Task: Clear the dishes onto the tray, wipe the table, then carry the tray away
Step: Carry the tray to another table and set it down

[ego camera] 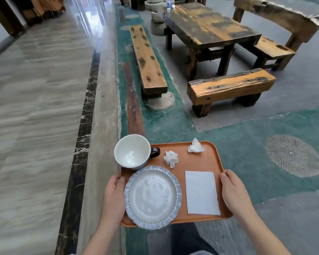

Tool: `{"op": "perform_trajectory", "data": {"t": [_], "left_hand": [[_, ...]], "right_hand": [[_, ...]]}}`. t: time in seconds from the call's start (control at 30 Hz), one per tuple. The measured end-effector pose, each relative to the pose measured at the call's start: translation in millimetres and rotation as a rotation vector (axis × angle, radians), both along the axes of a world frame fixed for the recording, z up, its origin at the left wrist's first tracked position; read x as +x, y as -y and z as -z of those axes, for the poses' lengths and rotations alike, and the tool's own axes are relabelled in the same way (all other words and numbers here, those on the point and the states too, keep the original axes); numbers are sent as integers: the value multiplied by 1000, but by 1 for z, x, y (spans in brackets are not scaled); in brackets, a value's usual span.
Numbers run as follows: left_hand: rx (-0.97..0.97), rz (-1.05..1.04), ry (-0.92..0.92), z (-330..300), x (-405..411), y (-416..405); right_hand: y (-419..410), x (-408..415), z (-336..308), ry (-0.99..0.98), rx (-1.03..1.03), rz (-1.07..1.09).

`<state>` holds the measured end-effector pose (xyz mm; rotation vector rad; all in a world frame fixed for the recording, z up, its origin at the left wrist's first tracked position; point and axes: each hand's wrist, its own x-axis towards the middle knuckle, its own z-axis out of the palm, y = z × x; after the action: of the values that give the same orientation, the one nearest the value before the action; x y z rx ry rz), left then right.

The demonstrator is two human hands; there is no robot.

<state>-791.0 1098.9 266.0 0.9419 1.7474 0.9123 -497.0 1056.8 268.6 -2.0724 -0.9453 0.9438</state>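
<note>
Between the left hand (114,196) and right hand (235,193), both gripping the tray (199,161), the cup (132,151) is sitting at the far edge and could tip off.

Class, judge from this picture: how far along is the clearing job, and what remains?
Done: cup, plate and napkins sit on the orange tray. In hand: left hand and right hand grip the tray's sides, carrying it above the floor. Left: setting it down somewhere; wiping cannot be confirmed.

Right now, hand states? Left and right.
Left hand: closed on the left edge of the tray.
Right hand: closed on the tray's right edge.
</note>
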Motion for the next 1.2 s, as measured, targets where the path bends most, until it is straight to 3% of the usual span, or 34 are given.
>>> {"op": "perform_trajectory", "data": {"t": [0.53,0.83,1.03,1.2], "left_hand": [[-12,-31,-10,0,128,-267],[-30,7,13,8,157,-410],[-14,53,17,17,160,-554],[-14,98,16,6,155,-664]], "right_hand": [[-278,130,-3,58,19,6],[-407,153,5,34,-34,30],[-530,152,3,-89,-65,29],[-627,146,-9,-82,-73,62]]}}
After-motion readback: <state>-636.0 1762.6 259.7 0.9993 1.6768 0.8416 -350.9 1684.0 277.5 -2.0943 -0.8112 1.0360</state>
